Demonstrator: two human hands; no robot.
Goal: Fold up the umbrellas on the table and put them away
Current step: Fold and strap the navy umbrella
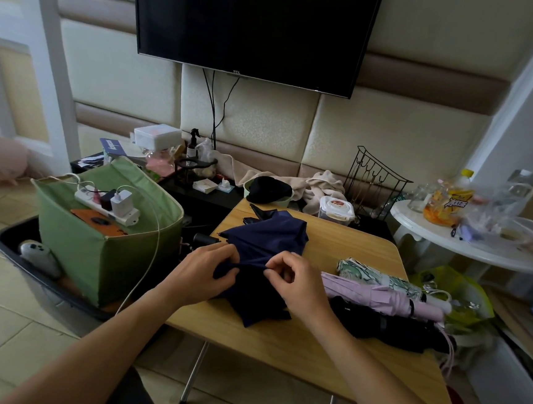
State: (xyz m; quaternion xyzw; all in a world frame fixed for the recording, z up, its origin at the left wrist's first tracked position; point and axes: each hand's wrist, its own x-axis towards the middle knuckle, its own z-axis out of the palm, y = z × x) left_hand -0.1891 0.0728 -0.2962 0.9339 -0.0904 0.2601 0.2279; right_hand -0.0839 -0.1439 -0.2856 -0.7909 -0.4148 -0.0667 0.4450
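Observation:
A navy blue umbrella [268, 237] lies collapsed and loosely spread on the wooden table [282, 341], its black handle [204, 239] pointing left. My left hand [207, 274] grips a fold of its fabric at the left. My right hand [297, 280] pinches the same fold just to the right, the cloth stretched between both. At the table's right side lie three folded umbrellas: a green-and-white patterned one [378, 274], a pink one [379, 297] and a black one [386, 325].
A green fabric box [99, 251] holding a power strip [107, 204] and chargers stands left of the table. A wipes tub [337, 209] and cloths sit behind it. A white round table [467, 248] with bottles stands at right. A TV [251, 23] hangs above.

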